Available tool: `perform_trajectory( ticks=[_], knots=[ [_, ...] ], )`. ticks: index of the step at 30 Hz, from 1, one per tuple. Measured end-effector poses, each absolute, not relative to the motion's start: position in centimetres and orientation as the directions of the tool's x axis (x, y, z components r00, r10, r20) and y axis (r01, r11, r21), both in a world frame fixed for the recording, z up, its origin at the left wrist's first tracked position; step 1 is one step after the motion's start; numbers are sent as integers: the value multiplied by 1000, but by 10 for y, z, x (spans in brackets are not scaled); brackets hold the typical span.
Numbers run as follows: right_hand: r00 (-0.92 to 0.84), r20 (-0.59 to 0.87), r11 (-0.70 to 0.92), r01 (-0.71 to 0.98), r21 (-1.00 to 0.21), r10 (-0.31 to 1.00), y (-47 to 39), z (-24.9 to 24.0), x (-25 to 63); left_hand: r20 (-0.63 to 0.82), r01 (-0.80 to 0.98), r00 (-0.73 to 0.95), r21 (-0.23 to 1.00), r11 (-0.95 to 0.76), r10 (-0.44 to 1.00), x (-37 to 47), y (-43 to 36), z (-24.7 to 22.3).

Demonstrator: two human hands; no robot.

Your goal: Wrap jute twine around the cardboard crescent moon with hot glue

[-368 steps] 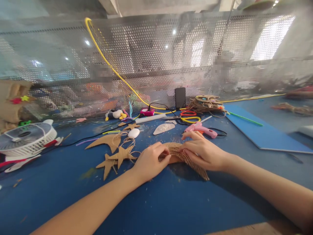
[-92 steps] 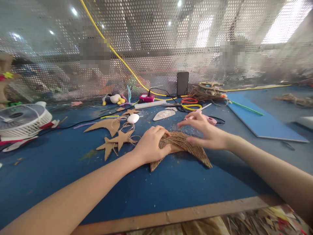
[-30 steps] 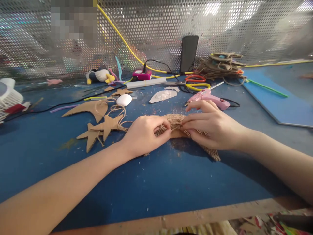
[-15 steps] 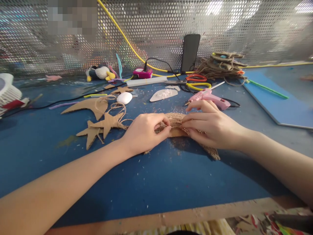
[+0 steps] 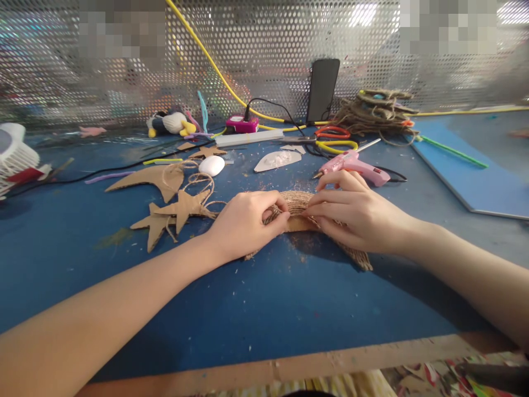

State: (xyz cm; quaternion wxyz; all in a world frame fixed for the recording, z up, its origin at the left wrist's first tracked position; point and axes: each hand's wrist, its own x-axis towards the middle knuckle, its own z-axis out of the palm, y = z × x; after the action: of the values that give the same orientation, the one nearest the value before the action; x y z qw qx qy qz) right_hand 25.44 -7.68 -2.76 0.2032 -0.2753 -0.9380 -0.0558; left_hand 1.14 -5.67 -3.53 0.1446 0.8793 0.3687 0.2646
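Twine-wrapped crescent of brown cardboard (image 5: 298, 208) lies flat on the blue bench (image 5: 264, 309), just in front of the pink hot-glue gun (image 5: 356, 166). Both hands are on its middle section. The left hand (image 5: 243, 223) has its fingers (image 5: 278, 216) curled and pinched closed onto the wrapped cord at the crescent's left half. The right hand (image 5: 357, 215) has its fingers (image 5: 320, 209) drawn together and pressed down on the cord just right of the bare cardboard patch; a grip on a loose end of twine cannot be confirmed, as the fingertips cover that spot.

Change noted: compared with the view half a second and one second ago, hand positions are nearly identical, with only a slight tightening of the left thumb against the wrapping. Three seconds ago the right hand was raised and open above the crescent; it has since come down and closed onto it. Judgement: the wrapping is in a press-and-hold phase, with a small unwrapped patch left at the centre, so the covering appears largely done but not complete.

Left of the crescent, plain brown cardboard stars tied with twine (image 5: 177, 212) lie apart from it. A bundle of loose jute twine (image 5: 374, 113) sits behind the glue gun, near the red-and-yellow-handled scissors (image 5: 330, 138).
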Motion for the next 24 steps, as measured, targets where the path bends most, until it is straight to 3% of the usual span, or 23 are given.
perform_trajectory(
  ticks=[7,13,19,24],
  knots=[
    [-703,418,772,635,5,575,-83,-26,252,342,564,588,476,-674,734,12,-56,-34],
    [-618,309,643,766,27,723,-91,-32,247,356,536,588,500,-680,726,11,-57,-35],
    [-601,301,646,760,-71,740,-90,-33,246,355,523,604,499,-691,714,11,-58,-34],
    [-609,323,657,752,-57,725,-90,-33,248,334,531,618,490,-691,711,10,-57,-35]
  ],
)
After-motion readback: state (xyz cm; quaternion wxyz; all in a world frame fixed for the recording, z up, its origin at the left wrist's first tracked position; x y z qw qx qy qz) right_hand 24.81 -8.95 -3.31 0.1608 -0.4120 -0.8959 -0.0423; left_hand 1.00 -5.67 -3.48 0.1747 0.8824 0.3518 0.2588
